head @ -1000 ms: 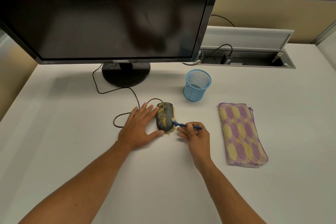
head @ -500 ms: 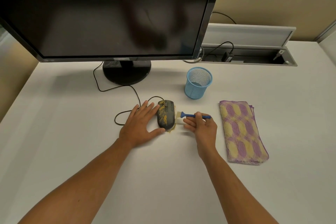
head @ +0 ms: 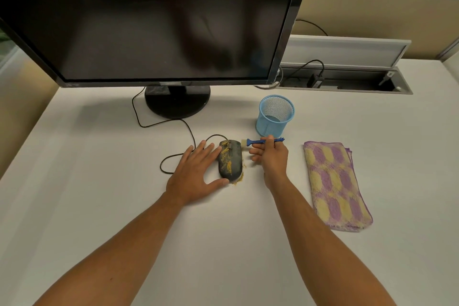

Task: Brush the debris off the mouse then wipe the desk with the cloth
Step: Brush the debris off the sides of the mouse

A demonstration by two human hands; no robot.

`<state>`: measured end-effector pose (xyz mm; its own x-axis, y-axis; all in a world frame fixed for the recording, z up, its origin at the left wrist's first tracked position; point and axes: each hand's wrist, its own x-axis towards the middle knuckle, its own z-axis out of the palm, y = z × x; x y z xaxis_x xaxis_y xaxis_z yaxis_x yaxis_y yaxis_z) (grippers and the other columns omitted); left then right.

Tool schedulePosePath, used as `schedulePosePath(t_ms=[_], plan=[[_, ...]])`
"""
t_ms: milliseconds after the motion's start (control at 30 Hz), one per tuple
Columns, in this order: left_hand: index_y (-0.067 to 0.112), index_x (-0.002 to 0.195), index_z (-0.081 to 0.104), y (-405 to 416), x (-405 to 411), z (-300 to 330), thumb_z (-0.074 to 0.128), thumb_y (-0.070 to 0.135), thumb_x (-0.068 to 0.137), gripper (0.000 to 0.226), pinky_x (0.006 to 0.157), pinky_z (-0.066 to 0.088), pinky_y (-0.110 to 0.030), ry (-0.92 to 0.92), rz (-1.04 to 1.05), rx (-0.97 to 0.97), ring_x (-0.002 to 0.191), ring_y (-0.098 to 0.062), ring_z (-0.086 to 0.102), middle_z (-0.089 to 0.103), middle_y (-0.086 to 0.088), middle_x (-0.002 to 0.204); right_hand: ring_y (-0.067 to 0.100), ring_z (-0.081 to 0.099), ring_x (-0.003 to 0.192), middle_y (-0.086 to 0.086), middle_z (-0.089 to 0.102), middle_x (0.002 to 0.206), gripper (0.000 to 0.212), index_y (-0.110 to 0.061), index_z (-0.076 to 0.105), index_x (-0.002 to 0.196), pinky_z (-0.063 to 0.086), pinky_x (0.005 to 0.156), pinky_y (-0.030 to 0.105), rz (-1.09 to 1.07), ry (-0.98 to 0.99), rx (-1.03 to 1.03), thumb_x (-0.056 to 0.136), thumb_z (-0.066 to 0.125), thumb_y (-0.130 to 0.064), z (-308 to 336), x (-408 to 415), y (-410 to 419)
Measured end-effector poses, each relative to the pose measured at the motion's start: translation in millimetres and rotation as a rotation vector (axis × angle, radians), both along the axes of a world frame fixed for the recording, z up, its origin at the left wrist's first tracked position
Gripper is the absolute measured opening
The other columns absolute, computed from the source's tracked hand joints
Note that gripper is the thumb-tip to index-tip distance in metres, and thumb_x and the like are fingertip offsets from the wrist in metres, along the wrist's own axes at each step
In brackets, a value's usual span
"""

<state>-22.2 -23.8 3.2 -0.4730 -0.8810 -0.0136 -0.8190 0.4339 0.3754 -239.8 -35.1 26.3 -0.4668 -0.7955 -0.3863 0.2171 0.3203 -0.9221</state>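
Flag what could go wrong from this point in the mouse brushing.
1. Yellow debris still coats the mouse, and some lies on the desk at its near right edge; further sweeps may scatter grains wider, leaving more to wipe.
2. The left hand only rests flat beside the mouse, so a firm stroke from the brush in the right hand could shift it.
3. The cloth lies to the right; flicked grains could land on it.

L hand (head: 198,171) flat, fingers spread (thumb out); R hand (head: 272,156) closed in a pinch, 2 forearms extended.
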Motion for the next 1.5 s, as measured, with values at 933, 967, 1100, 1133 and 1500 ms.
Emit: schedulePosePath(t_ms=[933,967,1100,1133,1500], plan=[[0.032,0.154,0.014,0,0,0,0.039,0.079,0.083,0.089,0.122,0.000,-0.037,-0.002,-0.003,-0.009,0.149,-0.005,-0.006,0.014,0.008,0.162,0.013,0.053,0.044,0.015,0.073,0.080,0.037,-0.006,0.059,0.089,0.039,0.042,0.025,0.137,0.074,0.087,0.106,0.032,-0.025,6,-3,35],[0.032,0.154,0.014,0,0,0,0.039,0.079,0.083,0.089,0.122,0.000,-0.037,0.000,-0.003,-0.007,0.149,-0.006,-0.006,0.014,0.008,0.162,0.014,0.053,0.045,0.015,0.073,0.080,0.037,-0.007,0.060,0.089,0.039,0.042,0.025,0.132,0.072,0.086,0.106,0.032,-0.025,6,-2,38],[0.032,0.154,0.014,0,0,-1,0.039,0.079,0.083,0.089,0.122,0.000,-0.038,0.006,-0.001,-0.015,0.149,-0.006,-0.005,0.015,0.008,0.162,0.017,0.053,0.047,0.015,0.072,0.077,0.038,-0.009,0.060,0.087,0.039,0.042,0.025,0.105,0.083,0.079,0.106,0.032,-0.025,3,3,52],[0.032,0.154,0.014,0,0,-1,0.038,0.080,0.083,0.089,0.122,0.001,-0.038,0.005,-0.001,-0.017,0.149,-0.005,-0.005,0.015,0.008,0.162,0.016,0.052,0.047,0.015,0.072,0.075,0.038,-0.009,0.060,0.087,0.039,0.042,0.025,0.099,0.082,0.078,0.106,0.032,-0.026,3,3,55],[0.031,0.154,0.016,0,0,-2,0.039,0.080,0.082,0.090,0.123,0.003,-0.039,0.010,-0.003,-0.032,0.149,-0.007,-0.002,0.017,0.007,0.161,0.016,0.053,0.047,0.021,0.070,0.075,0.036,-0.007,0.061,0.094,0.041,0.043,0.027,0.086,0.069,0.131,0.106,0.033,-0.028,2,11,78]])
